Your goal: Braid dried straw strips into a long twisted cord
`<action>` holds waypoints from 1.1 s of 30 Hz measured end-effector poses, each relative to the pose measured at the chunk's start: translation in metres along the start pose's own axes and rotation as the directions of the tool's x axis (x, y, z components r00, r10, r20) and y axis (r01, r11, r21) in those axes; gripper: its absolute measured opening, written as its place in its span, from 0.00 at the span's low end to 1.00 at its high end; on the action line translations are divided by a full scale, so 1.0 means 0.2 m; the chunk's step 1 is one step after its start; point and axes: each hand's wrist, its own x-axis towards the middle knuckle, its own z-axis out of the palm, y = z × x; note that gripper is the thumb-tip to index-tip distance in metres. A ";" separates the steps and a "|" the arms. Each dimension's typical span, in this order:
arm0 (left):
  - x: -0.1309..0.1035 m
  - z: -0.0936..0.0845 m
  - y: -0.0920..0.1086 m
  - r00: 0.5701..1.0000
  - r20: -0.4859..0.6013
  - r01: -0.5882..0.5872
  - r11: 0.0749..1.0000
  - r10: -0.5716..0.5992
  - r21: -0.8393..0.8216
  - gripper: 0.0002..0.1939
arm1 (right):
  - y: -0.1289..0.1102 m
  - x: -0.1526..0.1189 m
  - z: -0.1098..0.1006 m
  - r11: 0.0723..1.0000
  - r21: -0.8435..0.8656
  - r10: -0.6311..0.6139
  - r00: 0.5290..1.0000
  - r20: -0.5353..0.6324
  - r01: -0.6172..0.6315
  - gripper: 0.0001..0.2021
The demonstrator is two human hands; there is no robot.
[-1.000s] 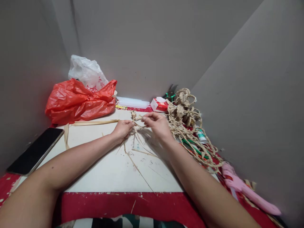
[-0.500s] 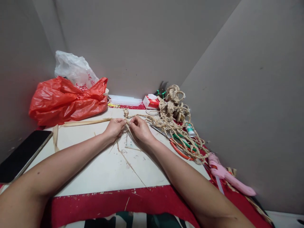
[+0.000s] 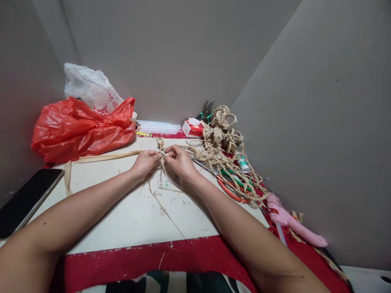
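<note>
Over the white board (image 3: 122, 232), both hands meet at a small knotted piece of dried straw braid (image 3: 160, 143), whose lumpy end sticks up beyond the fingertips. My left hand (image 3: 146, 163) is closed, pinching the straw strands below that end. Beside it, my right hand (image 3: 181, 165) is closed too, thumb and forefinger at the strands, with a pale straw strip (image 3: 165, 173) running down by its palm. The exact grip between the fingertips is too small to make out. Thin loose straw (image 3: 165, 209) trails toward me below the left hand.
To the right lie a heap of braided straw cord (image 3: 222, 158), orange-handled scissors (image 3: 229, 192) and a pink glue gun (image 3: 293, 224). A tissue pack (image 3: 192, 127) and clear glue sticks (image 3: 159, 127) stand behind. At left are a red plastic bag (image 3: 82, 132) and a phone (image 3: 30, 199).
The right hand's fingers have shifted slightly on the strands, its forefinger lifting and curling. My left hand keeps its pinch. The whole view has moved a little.
</note>
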 end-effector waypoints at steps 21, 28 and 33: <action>-0.03 0.03 0.03 0.996 -0.033 -0.079 0.995 0.081 0.065 0.10 | -0.09 -0.07 0.06 0.981 -0.008 0.192 0.964 0.184 -0.194 0.14; -0.02 0.01 0.04 1.000 -0.030 -0.001 1.000 0.001 -0.015 0.07 | -0.19 -0.12 0.07 0.774 -0.626 -0.028 0.993 0.111 0.092 0.15; -0.01 -0.01 0.11 0.997 -0.071 0.032 0.997 -0.037 -0.071 0.02 | -0.25 -0.15 0.00 0.792 -0.577 -0.057 0.966 0.252 0.198 0.14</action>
